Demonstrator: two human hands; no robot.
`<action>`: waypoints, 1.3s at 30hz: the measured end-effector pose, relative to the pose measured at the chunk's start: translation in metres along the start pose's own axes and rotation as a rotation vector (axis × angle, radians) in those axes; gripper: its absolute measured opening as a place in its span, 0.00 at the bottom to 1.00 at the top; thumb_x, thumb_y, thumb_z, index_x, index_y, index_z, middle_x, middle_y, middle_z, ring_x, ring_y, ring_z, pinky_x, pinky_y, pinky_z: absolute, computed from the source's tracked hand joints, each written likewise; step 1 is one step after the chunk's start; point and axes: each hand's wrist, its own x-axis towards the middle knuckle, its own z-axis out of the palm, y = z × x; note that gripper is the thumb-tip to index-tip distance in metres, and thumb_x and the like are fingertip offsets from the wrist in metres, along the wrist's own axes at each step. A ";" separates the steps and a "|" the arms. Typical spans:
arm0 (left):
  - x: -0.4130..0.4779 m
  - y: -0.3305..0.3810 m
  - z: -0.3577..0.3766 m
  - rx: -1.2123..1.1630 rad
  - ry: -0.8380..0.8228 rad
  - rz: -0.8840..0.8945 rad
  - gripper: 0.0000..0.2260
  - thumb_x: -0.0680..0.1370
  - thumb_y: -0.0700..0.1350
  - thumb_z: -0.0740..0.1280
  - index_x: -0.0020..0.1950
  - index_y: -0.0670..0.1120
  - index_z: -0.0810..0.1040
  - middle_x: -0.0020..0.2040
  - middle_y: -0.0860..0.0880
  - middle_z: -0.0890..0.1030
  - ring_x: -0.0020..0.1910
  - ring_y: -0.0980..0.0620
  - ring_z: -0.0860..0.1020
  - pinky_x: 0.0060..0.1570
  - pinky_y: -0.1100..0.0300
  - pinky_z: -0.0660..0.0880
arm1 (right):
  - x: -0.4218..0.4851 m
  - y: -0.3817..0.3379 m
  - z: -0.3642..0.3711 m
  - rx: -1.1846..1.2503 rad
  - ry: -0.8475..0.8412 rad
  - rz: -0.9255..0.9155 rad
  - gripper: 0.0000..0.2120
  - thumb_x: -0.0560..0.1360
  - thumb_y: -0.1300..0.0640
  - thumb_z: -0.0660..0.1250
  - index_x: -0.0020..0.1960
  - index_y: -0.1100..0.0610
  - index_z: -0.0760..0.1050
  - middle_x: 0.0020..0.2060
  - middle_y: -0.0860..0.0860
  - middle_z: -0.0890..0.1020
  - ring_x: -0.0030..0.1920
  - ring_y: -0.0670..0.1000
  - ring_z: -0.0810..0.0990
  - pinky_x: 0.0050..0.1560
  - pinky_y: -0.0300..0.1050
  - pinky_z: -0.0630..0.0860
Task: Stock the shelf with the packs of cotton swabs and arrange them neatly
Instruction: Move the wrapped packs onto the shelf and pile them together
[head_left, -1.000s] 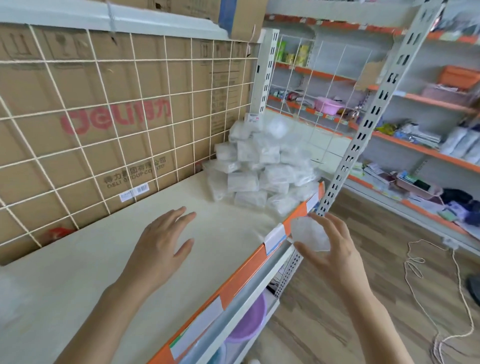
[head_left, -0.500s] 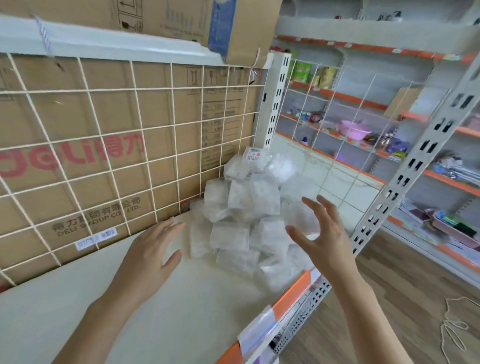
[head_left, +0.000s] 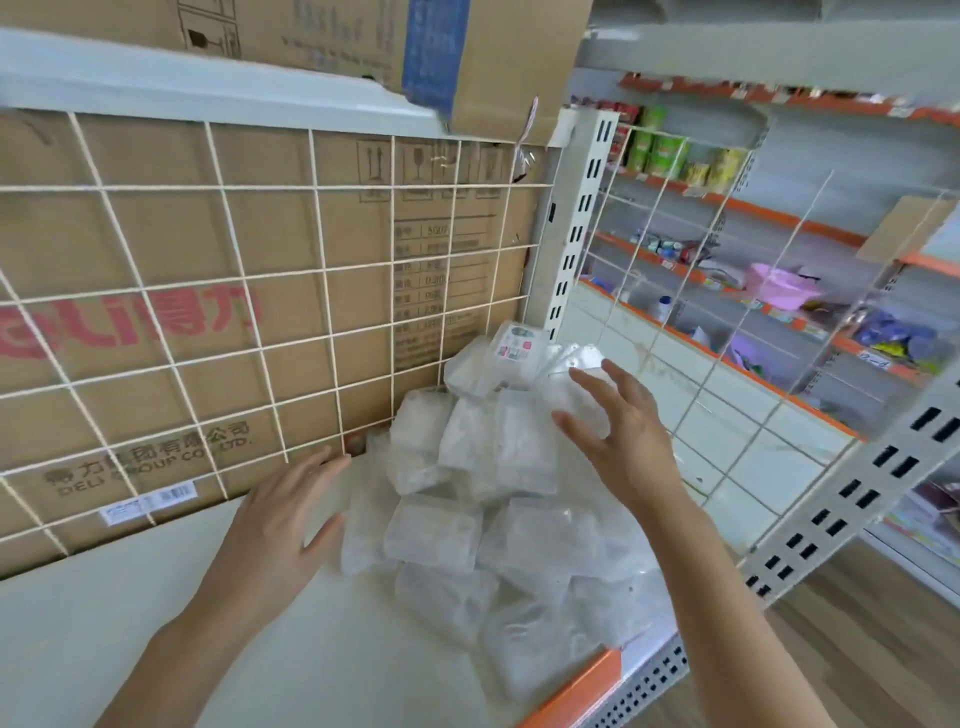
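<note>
Packs of cotton swabs (head_left: 498, 499) lie heaped at frame centre on the shelf (head_left: 156, 649), flanked by the left hand (head_left: 280, 525) and right hand (head_left: 618, 441), both flat-fingered and grasping nothing, so a careless push could slide some off the orange front edge (head_left: 582, 680).

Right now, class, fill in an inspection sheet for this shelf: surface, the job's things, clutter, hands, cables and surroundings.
Surface: pale shelf, bare at left, orange front edge.
Job's things: clear packs of cotton swabs heaped untidily in the right back corner.
Clutter: nothing seen.
Hands: left hand open at the heap's left edge; right hand open above its top; neither grips a pack.
Cables: nothing seen.
Surroundings: wire grid, cardboard box behind it; stocked shelves, pink basin, wooden floor.
</note>
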 end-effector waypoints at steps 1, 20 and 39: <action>0.001 0.001 -0.001 0.011 0.011 0.001 0.26 0.75 0.58 0.53 0.70 0.49 0.70 0.67 0.49 0.72 0.65 0.47 0.72 0.61 0.47 0.70 | 0.004 0.002 0.003 0.005 -0.019 -0.007 0.25 0.75 0.45 0.65 0.71 0.49 0.67 0.74 0.54 0.61 0.74 0.55 0.55 0.71 0.52 0.57; -0.014 -0.005 -0.025 0.003 0.035 0.054 0.27 0.75 0.59 0.52 0.70 0.49 0.70 0.68 0.51 0.72 0.67 0.51 0.69 0.62 0.55 0.65 | -0.040 -0.015 -0.015 -0.040 0.061 0.050 0.27 0.73 0.49 0.68 0.70 0.54 0.68 0.71 0.60 0.65 0.71 0.61 0.62 0.67 0.59 0.63; -0.150 -0.077 -0.129 0.018 -0.050 0.102 0.26 0.74 0.58 0.54 0.68 0.48 0.72 0.67 0.46 0.73 0.65 0.45 0.72 0.61 0.46 0.70 | -0.222 -0.135 0.009 0.002 0.069 0.141 0.23 0.74 0.45 0.65 0.66 0.52 0.71 0.66 0.55 0.73 0.68 0.56 0.68 0.62 0.54 0.68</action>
